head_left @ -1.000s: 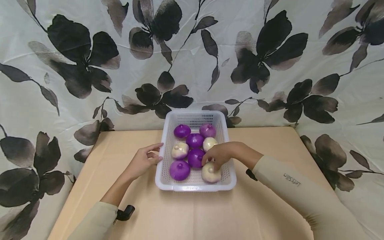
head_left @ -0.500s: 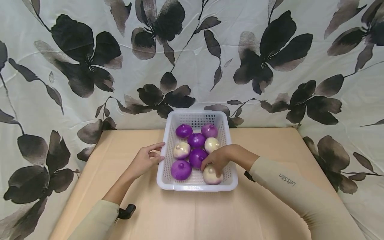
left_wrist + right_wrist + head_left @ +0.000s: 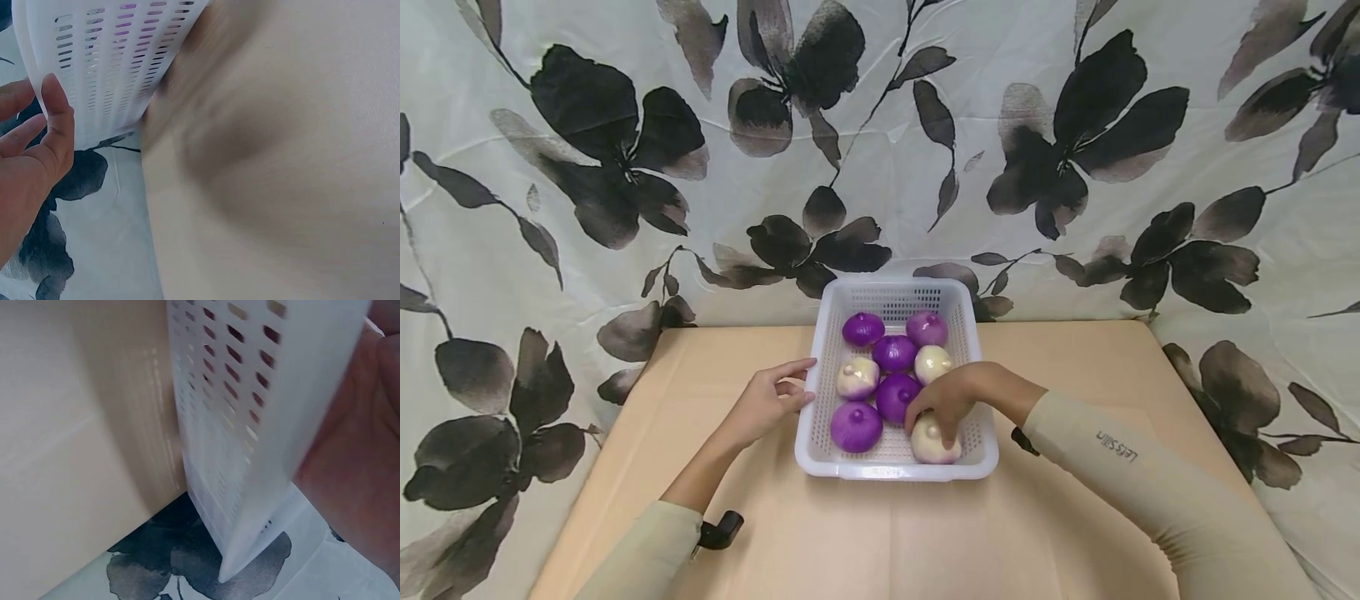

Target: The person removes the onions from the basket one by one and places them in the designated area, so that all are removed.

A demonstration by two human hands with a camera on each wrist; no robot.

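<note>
A white perforated plastic basket (image 3: 897, 471) on the table holds several onions, some purple and some pale. My left hand (image 3: 766, 407) is at the basket's left rim; in the left wrist view its thumb (image 3: 57, 103) lies against the outer wall and the other fingers meet the rim. My right hand (image 3: 951, 398) reaches over the right rim and grips a pale onion (image 3: 934, 446) in the near right corner, its fingers curled over the top. Beside it sit a purple onion (image 3: 897, 397) and a larger purple onion (image 3: 857, 427). In the right wrist view the basket wall (image 3: 219, 425) hides the fingers.
The light brown table (image 3: 760, 533) extends around the basket. Behind it hangs a white cloth (image 3: 925, 250) with dark flowers, close to the basket's far end. Farther back in the basket are more onions, including a pale onion (image 3: 857, 378) on the left.
The whole head view has shifted slightly. My right hand stays on the same pale onion, its fingers settled a little farther over it. The left hand keeps its place at the rim.
</note>
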